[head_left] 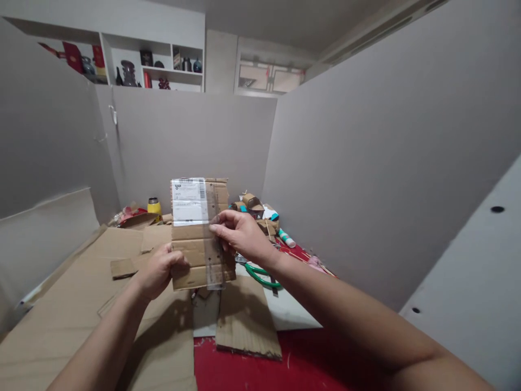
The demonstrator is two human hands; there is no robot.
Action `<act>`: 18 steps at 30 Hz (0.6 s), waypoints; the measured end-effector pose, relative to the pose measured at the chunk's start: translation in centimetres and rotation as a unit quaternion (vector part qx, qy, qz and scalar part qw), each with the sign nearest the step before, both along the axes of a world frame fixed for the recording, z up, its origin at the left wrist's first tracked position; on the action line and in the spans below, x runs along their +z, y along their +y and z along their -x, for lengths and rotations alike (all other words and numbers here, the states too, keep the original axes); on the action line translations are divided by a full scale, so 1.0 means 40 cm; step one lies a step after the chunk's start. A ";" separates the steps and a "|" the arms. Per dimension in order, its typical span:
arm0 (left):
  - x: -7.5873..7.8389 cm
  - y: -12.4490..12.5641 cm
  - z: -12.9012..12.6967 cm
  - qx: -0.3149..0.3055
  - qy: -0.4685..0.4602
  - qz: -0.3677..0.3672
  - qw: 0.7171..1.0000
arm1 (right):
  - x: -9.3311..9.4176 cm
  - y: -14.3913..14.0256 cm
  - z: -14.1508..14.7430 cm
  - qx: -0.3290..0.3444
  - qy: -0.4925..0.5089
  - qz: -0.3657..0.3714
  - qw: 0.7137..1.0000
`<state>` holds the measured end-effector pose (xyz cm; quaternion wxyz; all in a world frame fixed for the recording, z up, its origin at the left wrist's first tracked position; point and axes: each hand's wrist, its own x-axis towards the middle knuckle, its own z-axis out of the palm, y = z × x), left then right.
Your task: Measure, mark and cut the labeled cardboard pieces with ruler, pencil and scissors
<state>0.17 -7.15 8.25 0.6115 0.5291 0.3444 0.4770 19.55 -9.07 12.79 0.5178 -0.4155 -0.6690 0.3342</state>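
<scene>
Holding one cardboard piece [199,255] up with both hands.
Left hand [157,271] grips its near-left edge, right hand [240,233] pinches one clear ruler [212,239] against it.

head cam | faces fwd/down | close over cardboard-strewn table [61,320] | single view

red table [309,364] | cardboard sheets [81,304] | green scissors [260,276] | yellow bottle [153,207] | white board [291,312]

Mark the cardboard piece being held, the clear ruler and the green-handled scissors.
cardboard piece [191,255]: head view, on its brown face below the white label.
clear ruler [214,271]: head view, on its lower end over the cardboard.
green-handled scissors [260,277]: head view, on the green handle loop beside the right wrist.
</scene>
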 end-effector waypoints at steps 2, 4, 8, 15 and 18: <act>-0.003 0.001 -0.001 -0.006 0.004 -0.001 1.000 | -0.001 0.003 -0.004 -0.004 0.010 0.001 1.000; -0.006 0.002 -0.002 -0.014 0.009 -0.001 1.000 | -0.003 0.006 -0.010 -0.008 0.020 0.002 1.000; -0.010 0.003 -0.003 -0.023 0.013 -0.005 1.000 | -0.004 0.013 -0.018 -0.010 0.029 0.003 1.000; -0.014 0.007 -0.005 -0.022 0.020 -0.003 1.000 | -0.005 0.014 -0.020 -0.015 0.033 0.018 0.999; -0.014 0.008 -0.005 -0.018 0.022 0.005 1.000 | -0.008 0.014 -0.020 -0.018 0.035 0.023 0.999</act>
